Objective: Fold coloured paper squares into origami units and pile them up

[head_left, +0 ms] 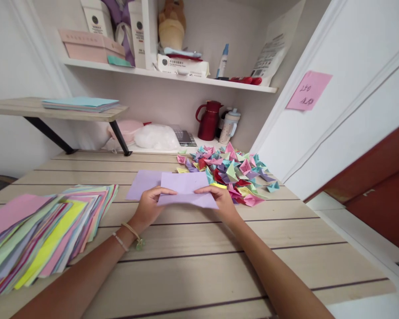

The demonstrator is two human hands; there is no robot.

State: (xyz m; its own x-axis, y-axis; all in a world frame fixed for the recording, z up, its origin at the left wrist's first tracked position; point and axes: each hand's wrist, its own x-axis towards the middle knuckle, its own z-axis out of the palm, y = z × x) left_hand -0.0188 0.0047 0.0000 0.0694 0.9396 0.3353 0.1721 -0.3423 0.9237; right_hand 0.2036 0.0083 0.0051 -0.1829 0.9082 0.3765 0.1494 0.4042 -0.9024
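Between my two hands is a sheet of light purple paper (185, 182), raised a little above the table and bent along a crease across its middle. My left hand (152, 204) pinches its left edge, thumb on top. At the right edge my right hand (223, 201) grips it the same way. A second purple sheet (141, 184) lies flat on the table, just behind and left of the held one. Beyond my right hand spreads a heap of small folded paper boats (231, 170) in many colours. Part of something yellow (218, 185) shows behind my right fingers.
Fanned stacks of coloured paper (49, 230) cover the table's left side. A small raised shelf (86, 114) on black legs carries more paper sheets (80, 103). Against the back stand a red jug (210, 122) and a pale bottle (230, 127), beside a white plastic bag (156, 136).
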